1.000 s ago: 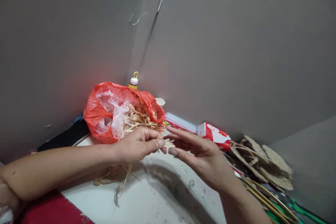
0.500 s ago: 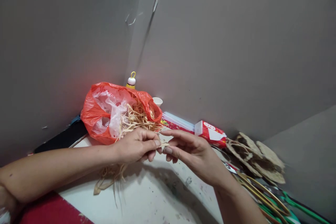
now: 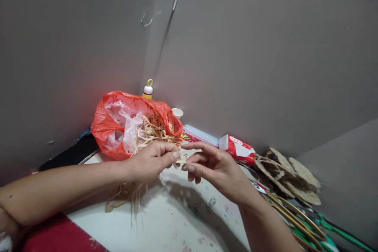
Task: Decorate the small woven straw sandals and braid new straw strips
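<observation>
My left hand [image 3: 153, 160] is closed, its thumb pressed over the curled fingers on a pale, dry fibre strip [image 3: 182, 160]. From the right, my right hand [image 3: 217, 168] pinches the other end of this strip between thumb and a finger, while its index finger stretches out above. The short piece between the two hands is partly hidden by the fingertips. Just behind my left hand, a bundle of similar dry strips [image 3: 153, 132] spills from a red plastic bag [image 3: 106, 126]. More loose strips [image 3: 137, 201] hang or lie below my left wrist.
A bottle with a yellow loop [image 3: 148, 89] and a white cup [image 3: 177, 113] stand by the wall. Along the right lie a red-and-white box [image 3: 236, 149], brown woven-looking pieces [image 3: 298, 177] and gold-handled scissors [image 3: 295, 216]. The white tabletop [image 3: 177, 220] is speckled with stains.
The fingers of my right hand have shifted slightly on the strip, and more of it shows between my hands. The loose strips below my left wrist have swung a little to the right.
</observation>
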Available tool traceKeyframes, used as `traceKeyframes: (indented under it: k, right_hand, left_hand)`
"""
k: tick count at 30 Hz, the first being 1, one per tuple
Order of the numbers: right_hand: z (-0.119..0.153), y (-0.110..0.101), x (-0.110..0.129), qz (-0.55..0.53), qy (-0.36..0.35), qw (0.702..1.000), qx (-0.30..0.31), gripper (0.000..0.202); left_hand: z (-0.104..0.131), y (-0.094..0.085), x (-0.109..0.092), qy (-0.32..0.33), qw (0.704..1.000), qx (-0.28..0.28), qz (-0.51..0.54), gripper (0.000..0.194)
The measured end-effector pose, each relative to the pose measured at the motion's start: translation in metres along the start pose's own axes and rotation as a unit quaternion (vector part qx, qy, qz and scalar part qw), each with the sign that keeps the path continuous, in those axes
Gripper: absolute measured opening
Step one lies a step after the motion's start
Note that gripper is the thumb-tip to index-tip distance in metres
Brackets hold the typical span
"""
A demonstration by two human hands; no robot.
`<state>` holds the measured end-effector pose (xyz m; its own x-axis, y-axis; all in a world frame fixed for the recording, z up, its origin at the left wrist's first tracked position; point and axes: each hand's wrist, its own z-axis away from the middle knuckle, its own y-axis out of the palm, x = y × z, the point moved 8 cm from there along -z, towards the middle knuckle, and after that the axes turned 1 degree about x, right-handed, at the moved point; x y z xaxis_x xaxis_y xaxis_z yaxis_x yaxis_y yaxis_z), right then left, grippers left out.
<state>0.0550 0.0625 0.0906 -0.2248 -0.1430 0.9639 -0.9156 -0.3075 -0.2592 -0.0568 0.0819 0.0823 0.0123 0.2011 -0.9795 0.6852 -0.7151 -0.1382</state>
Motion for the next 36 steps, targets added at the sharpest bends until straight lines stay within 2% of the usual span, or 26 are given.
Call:
traceKeyframes:
  k: [7, 13, 15, 20, 23, 28, 32, 34, 36]
  right_hand:
    - [-0.002, 0.000, 0.001, -0.019, -0.037, 0.999, -0.014, 0.027]
    - [-0.001, -0.002, 0.008, -0.011, -0.051, 0.998, -0.029, 0.011]
    - [-0.001, -0.002, 0.009, -0.015, -0.056, 0.998, -0.027, 0.012]
    - [-0.002, 0.000, 0.010, -0.043, -0.075, 0.996, -0.014, 0.033]
    - [-0.001, -0.004, 0.010, -0.033, -0.096, 0.994, -0.044, 0.019]
    - [0.003, -0.008, 0.019, 0.094, -0.162, 0.980, -0.064, 0.009]
    - [0.011, -0.002, 0.031, 0.241, -0.219, 0.943, -0.064, 0.014]
    - [0.013, 0.004, 0.035, 0.267, -0.229, 0.934, -0.062, 0.015]
    - [0.010, 0.005, 0.032, 0.261, -0.202, 0.942, -0.058, 0.016]
  left_hand:
    - [0.000, 0.006, 0.004, -0.047, 0.997, 0.032, 0.048, 0.025]
    - [0.001, 0.007, 0.001, -0.034, 0.998, 0.048, -0.004, 0.031]
    - [0.001, 0.007, 0.000, -0.021, 0.999, 0.042, -0.019, 0.033]
    - [-0.001, 0.007, 0.007, -0.038, 0.999, 0.036, 0.002, 0.036]
    - [-0.002, 0.011, 0.013, -0.060, 0.996, 0.051, 0.034, 0.035]
    - [0.000, 0.011, 0.022, -0.099, 0.991, 0.050, 0.074, 0.036]
    - [0.001, 0.013, 0.028, -0.143, 0.979, 0.054, 0.138, 0.035]
    - [0.002, 0.014, 0.030, -0.156, 0.971, 0.066, 0.167, 0.033]
    - [0.001, 0.013, 0.032, -0.152, 0.971, 0.064, 0.174, 0.033]
